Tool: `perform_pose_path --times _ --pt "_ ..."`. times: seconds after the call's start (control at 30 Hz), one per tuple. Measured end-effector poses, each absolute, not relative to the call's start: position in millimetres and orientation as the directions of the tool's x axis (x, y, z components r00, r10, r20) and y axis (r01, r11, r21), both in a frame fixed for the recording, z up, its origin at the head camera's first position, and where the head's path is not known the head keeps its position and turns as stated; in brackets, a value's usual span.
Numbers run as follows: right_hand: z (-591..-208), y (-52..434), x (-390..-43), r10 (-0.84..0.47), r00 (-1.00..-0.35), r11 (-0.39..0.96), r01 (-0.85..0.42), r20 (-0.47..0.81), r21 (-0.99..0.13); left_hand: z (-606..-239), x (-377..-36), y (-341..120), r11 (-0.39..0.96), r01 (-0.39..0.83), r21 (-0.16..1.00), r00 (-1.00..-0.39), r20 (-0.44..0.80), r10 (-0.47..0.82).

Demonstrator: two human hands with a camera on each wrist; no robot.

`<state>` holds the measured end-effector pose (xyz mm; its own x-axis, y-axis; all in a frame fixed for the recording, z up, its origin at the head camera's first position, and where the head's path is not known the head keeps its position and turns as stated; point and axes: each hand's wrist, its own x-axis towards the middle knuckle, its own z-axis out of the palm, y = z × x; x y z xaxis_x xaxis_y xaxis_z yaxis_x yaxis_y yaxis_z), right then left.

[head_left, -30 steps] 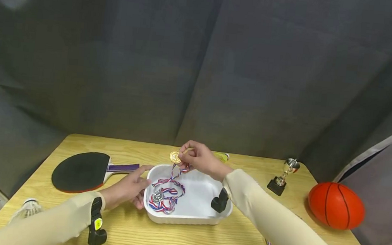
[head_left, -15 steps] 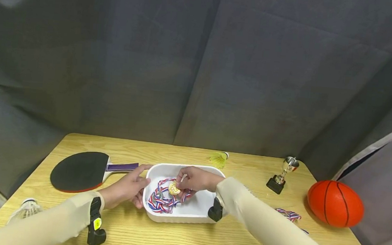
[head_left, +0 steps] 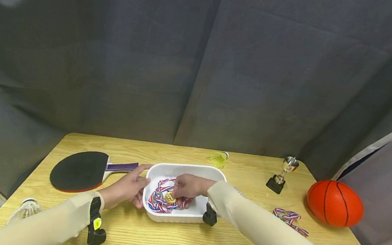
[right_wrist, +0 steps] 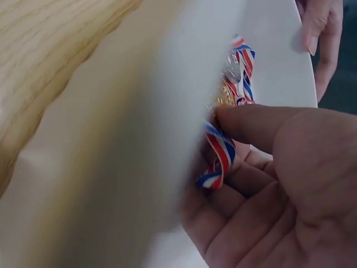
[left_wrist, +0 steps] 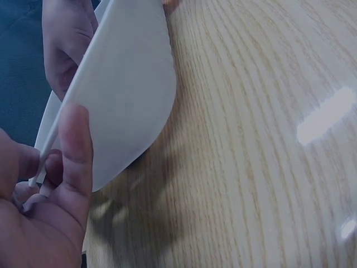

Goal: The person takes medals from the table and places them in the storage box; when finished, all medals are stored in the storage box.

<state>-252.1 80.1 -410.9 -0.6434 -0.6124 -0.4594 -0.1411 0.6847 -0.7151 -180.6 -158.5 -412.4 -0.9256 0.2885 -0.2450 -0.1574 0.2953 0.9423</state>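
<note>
Our right hand (head_left: 186, 187) has come down from above the far rim into the white plastic tub (head_left: 187, 216), bringing the gold medal (head_left: 170, 197) with it.
We pinch the medal's edge so it settles on the heap of red-white-blue ribbons (head_left: 159, 207); our left hand (head_left: 125, 189) braces the tub's left wall, fingers straight, steadying it.

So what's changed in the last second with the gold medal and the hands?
The right hand brought the gold medal down from above the white tray's far rim into the tray, onto the ribbons there, fingers still on it. The left hand stayed on the tray's left end.
</note>
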Motion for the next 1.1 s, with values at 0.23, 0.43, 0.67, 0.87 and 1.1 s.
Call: perform_pose_path --times 0.23,0.43,0.67,0.87,1.1 --pt "-407 76 -248 -0.607 -0.665 0.725 -0.239 -0.435 -0.646 -411 -181 -158 0.297 -0.150 0.943 -0.924 -0.240 0.297" --pt "-405 74 -246 -0.587 -0.688 0.760 -0.285 -0.428 -0.584 -412 -181 -158 0.296 -0.154 0.943 -0.926 -0.242 0.290" --pt "-403 72 -246 -0.596 -0.720 0.777 -0.405 -0.356 -0.482 -414 -181 -158 0.298 -0.158 0.941 -0.925 -0.246 0.288" --pt "-393 74 -244 -0.598 -0.752 0.783 -0.477 -0.276 -0.398 -414 -181 -158 0.291 -0.156 0.944 -0.927 -0.241 0.286" --pt "-367 97 -250 -0.690 -0.706 0.696 -0.588 -0.160 -0.412 -414 -181 -158 0.287 -0.161 0.944 -0.928 -0.244 0.282"
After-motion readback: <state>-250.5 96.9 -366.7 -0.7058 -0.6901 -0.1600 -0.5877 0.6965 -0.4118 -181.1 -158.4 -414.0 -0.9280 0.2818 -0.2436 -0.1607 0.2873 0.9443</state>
